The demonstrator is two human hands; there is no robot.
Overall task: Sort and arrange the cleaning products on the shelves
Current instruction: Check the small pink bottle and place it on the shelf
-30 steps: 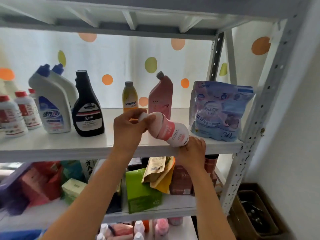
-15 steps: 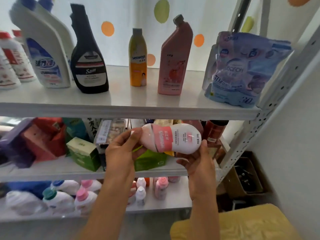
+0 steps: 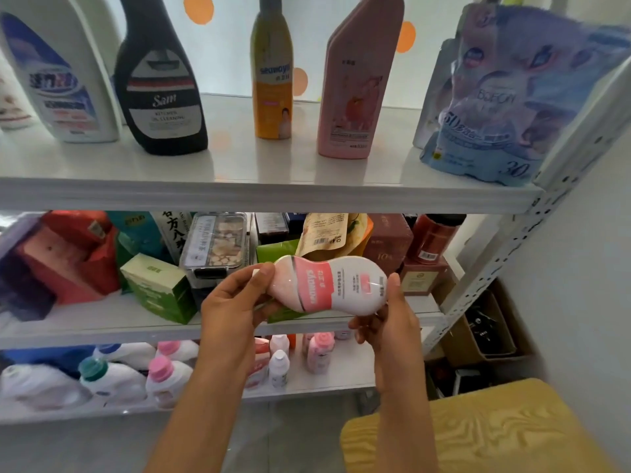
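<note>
I hold a pink-and-white bottle [image 3: 327, 285] sideways in both hands, in front of the middle shelf. My left hand [image 3: 235, 303] grips its narrow neck end. My right hand [image 3: 386, 322] cups its wide base from below. On the upper shelf [image 3: 239, 194] stand a white-and-blue bottle [image 3: 61, 80], a black Sam bottle [image 3: 160, 87], a yellow bottle [image 3: 273, 73], a tall pink bottle [image 3: 355, 87] and a blue pouch [image 3: 505, 97].
The middle shelf [image 3: 102, 331] is crowded with boxes, a green carton [image 3: 157, 288] and pouches. The lower shelf holds white jugs [image 3: 112, 380] with coloured caps and small pink bottles [image 3: 319, 351]. A perforated metal post [image 3: 505, 254] stands at right. A yellow surface [image 3: 495, 428] lies below it.
The pink-and-white bottle came down from the upper shelf's front edge to middle-shelf level, held by both hands. My view has dropped and moved closer to the shelves.
</note>
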